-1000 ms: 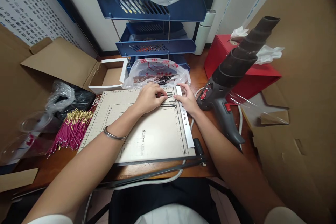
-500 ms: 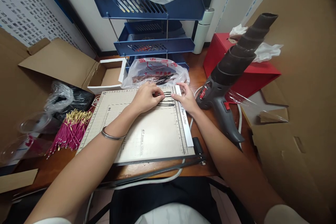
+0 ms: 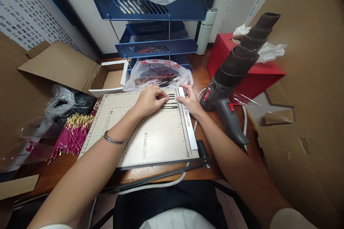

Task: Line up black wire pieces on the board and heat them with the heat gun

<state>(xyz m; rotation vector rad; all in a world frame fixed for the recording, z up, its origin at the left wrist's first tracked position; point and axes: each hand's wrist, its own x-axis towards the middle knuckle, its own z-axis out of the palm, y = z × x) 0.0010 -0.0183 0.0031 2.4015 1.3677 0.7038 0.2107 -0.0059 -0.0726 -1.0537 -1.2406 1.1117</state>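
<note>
My left hand [image 3: 150, 101] rests over the paper cutter [image 3: 158, 139], thumb and index finger pinched on a thin black wire-like piece whose end sticks out to the right. Just below lie more thin black pieces [image 3: 170, 106], side by side on the cutter's printed board; their left ends are hidden under my left hand. My right hand [image 3: 190, 102] lies across the white strip [image 3: 188, 123] along the cutter's right edge. Its thumb points left at the ends of the black pieces, apart from the index finger, which reaches to the strip's top.
A heat gun [image 3: 228, 89] stands nozzle up on the right, by a red box [image 3: 247, 75]. Behind the cutter sit a plastic bag [image 3: 139, 78] with black pieces and blue trays [image 3: 156, 46]. Pink wires with gold ends [image 3: 71, 132] and an open carton [image 3: 107, 87] lie left.
Both hands keep practically the same position on the cutter. The whole view has shifted very slightly.
</note>
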